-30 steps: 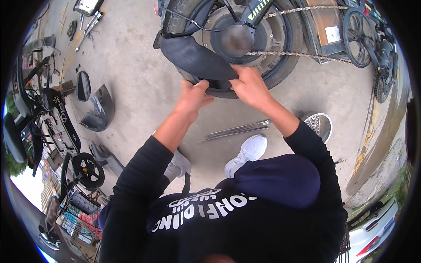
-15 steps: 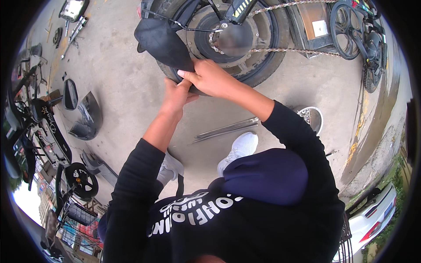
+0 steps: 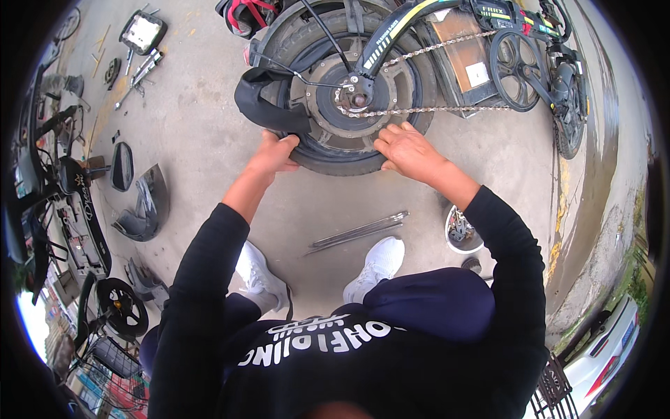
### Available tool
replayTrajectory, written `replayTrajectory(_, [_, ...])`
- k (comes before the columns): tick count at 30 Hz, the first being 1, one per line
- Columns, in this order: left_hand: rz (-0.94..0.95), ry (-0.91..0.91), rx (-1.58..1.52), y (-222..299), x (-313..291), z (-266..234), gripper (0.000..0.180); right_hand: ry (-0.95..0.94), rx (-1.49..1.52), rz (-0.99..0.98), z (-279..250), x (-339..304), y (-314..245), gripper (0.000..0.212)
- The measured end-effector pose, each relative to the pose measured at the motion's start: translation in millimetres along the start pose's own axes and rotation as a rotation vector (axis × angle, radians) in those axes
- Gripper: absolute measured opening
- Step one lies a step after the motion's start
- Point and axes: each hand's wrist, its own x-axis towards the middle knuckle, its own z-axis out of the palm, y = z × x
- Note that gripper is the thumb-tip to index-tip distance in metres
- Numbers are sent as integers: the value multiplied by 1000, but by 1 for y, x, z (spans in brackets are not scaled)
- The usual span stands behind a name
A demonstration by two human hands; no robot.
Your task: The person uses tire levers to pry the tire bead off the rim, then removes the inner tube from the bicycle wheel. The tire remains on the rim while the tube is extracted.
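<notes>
Our left hand (image 3: 274, 152) and right hand (image 3: 412, 149) pinch the black round rubber tyre (image 3: 342, 168) between thumbs and fingers, probably to steady it, while the limp black rubber inner tube (image 3: 254, 103) bulges just beyond the left fingers.

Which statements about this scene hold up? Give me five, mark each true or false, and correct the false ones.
1. The left hand and right hand both grip the tyre. True.
2. The right hand is holding up a loose piece of rubber. False: it is on the tyre; the loose black rubber piece droops near the left hand.
3. Thin metal rods lie on the ground. True.
4. The container of metal parts stands left of the rods. False: the white-rimmed container is on their right.
5. A chain extends rightward from the wheel. True.
</notes>
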Motion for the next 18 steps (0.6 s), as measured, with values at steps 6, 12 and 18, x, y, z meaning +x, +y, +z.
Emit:
replayTrajectory(6, [183, -38, 179, 24, 0, -57, 77, 31, 0, 103, 23, 3, -26, 39])
replayTrajectory(12, [695, 118, -274, 60, -16, -74, 57, 67, 64, 153, 28, -2, -29, 40])
replayTrajectory(18, [1104, 625, 647, -1, -1, 25, 25, 122, 128, 189, 46, 8, -48, 39])
